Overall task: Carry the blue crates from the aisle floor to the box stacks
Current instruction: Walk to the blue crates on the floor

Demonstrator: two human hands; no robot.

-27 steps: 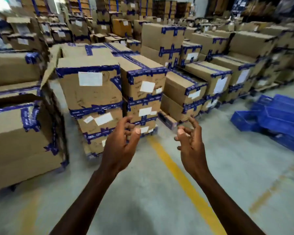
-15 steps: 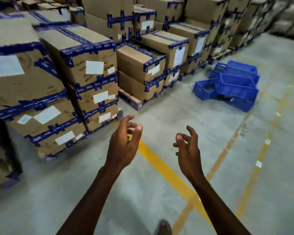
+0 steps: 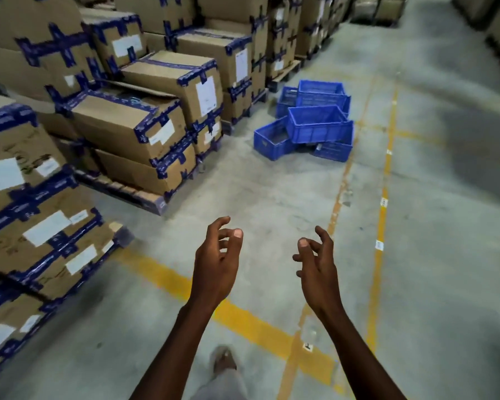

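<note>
Several blue plastic crates (image 3: 318, 124) lie in a loose heap on the aisle floor ahead, some tilted against each other. Stacks of brown cardboard boxes (image 3: 133, 125) with blue tape stand on pallets along the left side. My left hand (image 3: 218, 261) and my right hand (image 3: 318, 265) are held out in front of me at waist height, palms facing each other, fingers curled and apart. Both hold nothing. The crates are well ahead of both hands.
Yellow floor lines (image 3: 383, 203) run along the aisle and one crosses diagonally under my hands. A wooden pallet edge (image 3: 133, 194) juts out at the left. My foot (image 3: 223, 360) shows at the bottom. More box stacks (image 3: 283, 39) line the far left.
The view has swung right and down the aisle, bringing the blue crates from the right edge to the middle ahead. My hands stay empty and held out as before.
</note>
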